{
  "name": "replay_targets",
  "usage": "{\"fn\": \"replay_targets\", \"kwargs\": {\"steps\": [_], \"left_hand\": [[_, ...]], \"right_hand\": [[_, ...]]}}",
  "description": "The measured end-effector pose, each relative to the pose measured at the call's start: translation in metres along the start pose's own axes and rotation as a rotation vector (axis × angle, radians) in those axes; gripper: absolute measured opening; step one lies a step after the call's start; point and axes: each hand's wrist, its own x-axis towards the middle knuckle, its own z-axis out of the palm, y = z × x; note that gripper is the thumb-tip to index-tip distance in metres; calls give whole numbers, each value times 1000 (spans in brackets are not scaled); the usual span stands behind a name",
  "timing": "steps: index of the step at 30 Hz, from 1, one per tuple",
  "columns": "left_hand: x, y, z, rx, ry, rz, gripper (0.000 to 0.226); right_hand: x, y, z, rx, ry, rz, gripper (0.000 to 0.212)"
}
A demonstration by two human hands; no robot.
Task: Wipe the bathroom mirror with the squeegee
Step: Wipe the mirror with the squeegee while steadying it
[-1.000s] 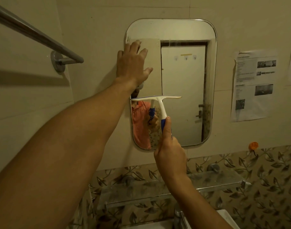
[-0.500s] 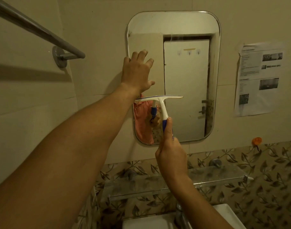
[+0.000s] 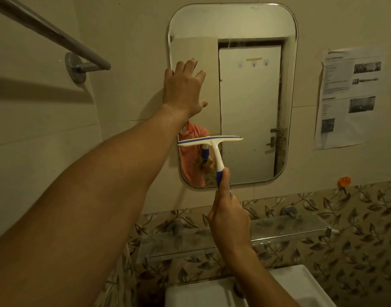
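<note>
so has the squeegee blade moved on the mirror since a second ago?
Yes. The squeegee has slid down the mirror, nearer its bottom edge.

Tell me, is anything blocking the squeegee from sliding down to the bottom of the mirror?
Nothing visible does. The right hand holds the squeegee with its blade across the lower left part of the mirror, and the glass below the blade is bare. The left hand rests higher up at the mirror's left edge, above the blade.

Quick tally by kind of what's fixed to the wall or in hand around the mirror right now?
Mirror: 1
Squeegee: 1
Towel bar: 1
Glass shelf: 1
Printed sheet: 1
Orange hook: 1
Total: 6
</note>
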Motion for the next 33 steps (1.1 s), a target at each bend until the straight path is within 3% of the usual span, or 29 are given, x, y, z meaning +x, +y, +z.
{"fn": "replay_targets", "kwargs": {"steps": [22,33], "left_hand": [[-3,4,4,12,-18,-27,81],[-2,3,5,14,-19,-30,81]], "right_hand": [[-42,25,13,-14,-119,38,80],[-66,42,25,13,-127,26,92]]}}
